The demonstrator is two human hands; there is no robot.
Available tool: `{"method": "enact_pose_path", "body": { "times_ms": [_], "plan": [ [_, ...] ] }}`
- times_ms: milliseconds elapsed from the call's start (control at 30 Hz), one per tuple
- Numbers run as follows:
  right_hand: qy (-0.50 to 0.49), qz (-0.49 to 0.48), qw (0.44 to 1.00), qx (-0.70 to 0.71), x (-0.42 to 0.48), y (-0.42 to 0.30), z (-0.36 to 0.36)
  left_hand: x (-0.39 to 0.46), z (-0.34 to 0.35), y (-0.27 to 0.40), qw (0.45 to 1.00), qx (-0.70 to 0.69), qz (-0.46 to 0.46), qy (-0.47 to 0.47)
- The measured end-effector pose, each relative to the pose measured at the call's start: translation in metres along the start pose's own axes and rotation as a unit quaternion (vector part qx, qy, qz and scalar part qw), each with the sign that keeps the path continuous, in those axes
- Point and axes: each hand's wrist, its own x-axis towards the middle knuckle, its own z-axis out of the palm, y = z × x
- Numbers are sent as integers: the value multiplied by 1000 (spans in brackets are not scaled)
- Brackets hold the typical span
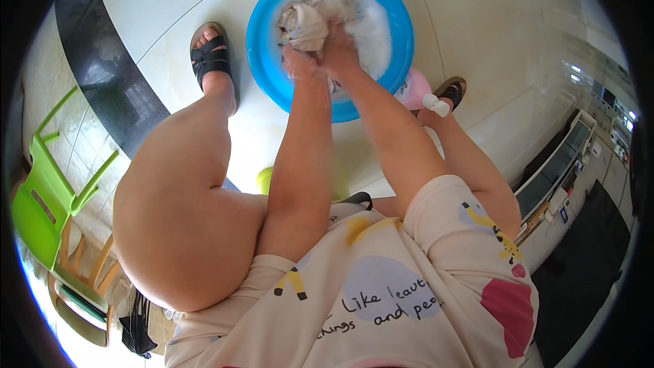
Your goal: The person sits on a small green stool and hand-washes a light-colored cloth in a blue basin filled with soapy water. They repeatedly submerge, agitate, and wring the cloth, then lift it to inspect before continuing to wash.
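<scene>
A round blue plastic basin (pixel 403 36) stands on the tiled floor before me, with white suds in it. A wet, pale patterned cloth (pixel 306 25) lies bunched at its upper left. My left hand (pixel 301 64) grips the near edge of the cloth, its fingers soapy. Beside it, my right hand (pixel 340 51) is pressed against the cloth; its fingertips are partly hidden in cloth and foam, so its hold is unclear. The wrists are close together over the near half of the basin.
A pink bottle with a white cap (pixel 415 87) stands against the basin's lower right, near my sandalled right foot (pixel 452 92). My left foot (pixel 210 56) is left of the basin. A green plastic chair (pixel 43 194) is at far left, a black television-like panel (pixel 577 276) at far right.
</scene>
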Motion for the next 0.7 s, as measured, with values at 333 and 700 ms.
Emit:
{"method": "enact_pose_path", "body": {
  "times_ms": [333, 700],
  "plan": [
    [-66, 22, 975, 210, 2, 5, -32, 16, -19, -18, 962, -61, -153, -216],
    [-63, -90, 964, 241, -112, -65, -130, -28, -35, 33, 894, 93, -102, -426]
  ]
}}
